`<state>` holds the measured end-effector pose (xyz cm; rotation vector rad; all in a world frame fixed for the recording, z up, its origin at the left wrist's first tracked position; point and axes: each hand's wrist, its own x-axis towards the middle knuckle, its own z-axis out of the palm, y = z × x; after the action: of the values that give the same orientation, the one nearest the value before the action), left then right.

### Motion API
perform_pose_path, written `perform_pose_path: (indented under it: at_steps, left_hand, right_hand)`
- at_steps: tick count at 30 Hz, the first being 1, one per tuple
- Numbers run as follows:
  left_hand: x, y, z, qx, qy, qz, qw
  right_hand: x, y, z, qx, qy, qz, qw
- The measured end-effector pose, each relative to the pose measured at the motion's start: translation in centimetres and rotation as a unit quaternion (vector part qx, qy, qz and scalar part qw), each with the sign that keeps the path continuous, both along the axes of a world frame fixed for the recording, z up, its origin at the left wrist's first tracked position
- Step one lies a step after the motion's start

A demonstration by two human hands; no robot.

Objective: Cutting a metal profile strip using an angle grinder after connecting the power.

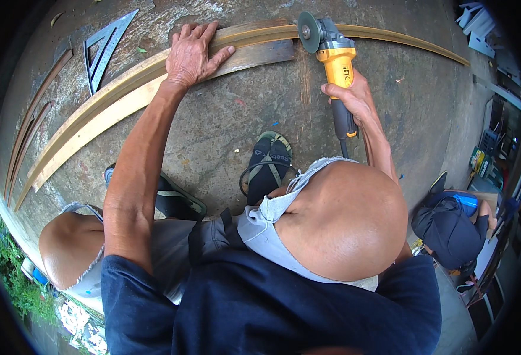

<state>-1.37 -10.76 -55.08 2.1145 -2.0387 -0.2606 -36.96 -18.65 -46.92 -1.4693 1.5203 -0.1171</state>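
My left hand (pixel 192 53) lies with fingers spread, pressing on a long yellowish-brown strip (pixel 124 76) and the flat wooden board (pixel 263 52) beneath and beside it. My right hand (pixel 355 97) grips a yellow and black angle grinder (pixel 337 62) around its body. The grinder's thin green disc (pixel 308 32) stands upright at the strip, right of my left hand; I cannot tell whether it touches it. The strip reaches on past the disc to the right. A silver triangular square (pixel 104 53) lies on the concrete beyond the strip at the upper left.
Thinner brown strips (pixel 39 112) lie at the left. My sandaled foot (pixel 266 165) is below the board. Another person (pixel 450 231) in dark clothing is low at the right, among tool cases (pixel 485 165) and metal pieces. Green plants (pixel 12 260) border the concrete (pixel 243 100) at lower left.
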Motion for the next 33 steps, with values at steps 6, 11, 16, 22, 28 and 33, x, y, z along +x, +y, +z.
perform_pose_path:
  at_steps: [6,11,16,22,28,33]
  left_hand:
    - [0.4,0.2,-0.2,-0.016,0.005,-0.014,1.000]
    - [0.3,0.2,-0.4,-0.015,0.016,-0.012,1.000]
    - [0.4,0.3,-0.7,-0.035,0.020,-0.010,0.999]
    - [0.4,0.3,-0.6,-0.039,0.043,-0.005,0.998]
    - [0.3,0.3,-0.3,-0.033,0.052,0.001,0.998]
    - [0.3,0.4,-0.1,-0.031,0.055,0.007,0.998]
  right_hand:
    - [0.4,0.0,-0.2,-0.009,0.010,-0.004,1.000]
    - [0.4,-0.3,-0.5,-0.020,0.035,-0.005,0.999]
    - [0.9,-0.4,0.2,-0.022,0.053,-0.002,0.998]
    - [0.3,-0.1,0.2,-0.007,0.019,0.001,1.000]
    - [0.7,-0.2,0.3,0.004,0.004,-0.010,1.000]
    - [0.8,-0.2,0.7,0.009,0.007,-0.011,1.000]
